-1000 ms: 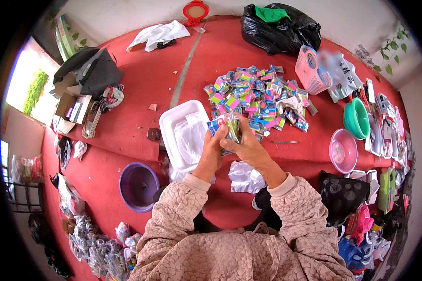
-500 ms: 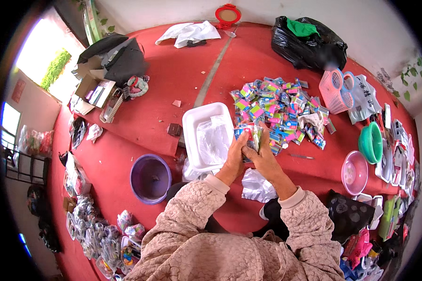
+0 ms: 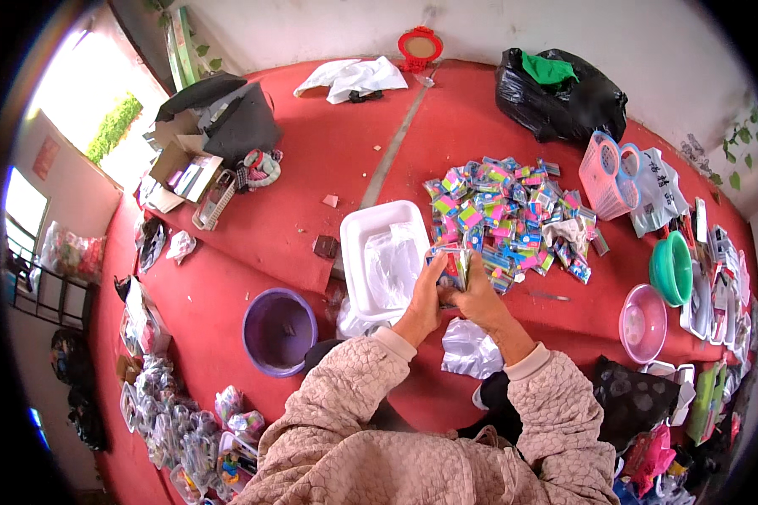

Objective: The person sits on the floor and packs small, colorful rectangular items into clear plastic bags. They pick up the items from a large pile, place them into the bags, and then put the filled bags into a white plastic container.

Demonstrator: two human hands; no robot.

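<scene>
Between my two hands is a small clear plastic packet (image 3: 453, 259) with red, blue and other bright colours inside. My left hand (image 3: 424, 300) grips its left side, and my right hand (image 3: 483, 301) closes round the right side with the thumb towards the middle. The hands are close together, just beyond the right edge of a white plastic basin (image 3: 356, 278) that has clear plastic bags (image 3: 394, 268) lying in it. Beyond my right hand spreads a loose heap of similar colourful packets (image 3: 501, 215). Below my right wrist lies a silvery plastic bag (image 3: 472, 348).
A purple basin (image 3: 280, 332) stands on the red floor at left. To the right are a pink basket (image 3: 608, 181), green bowls (image 3: 672, 268) and a pink basin (image 3: 643, 318). A black bag (image 3: 556, 105) sits by the far wall; wrapped goods (image 3: 177, 421) crowd the lower left.
The whole scene has shifted slightly down and right in the picture. Both hands still hold the packet, which has turned a little, and the fingers have moved on it.
</scene>
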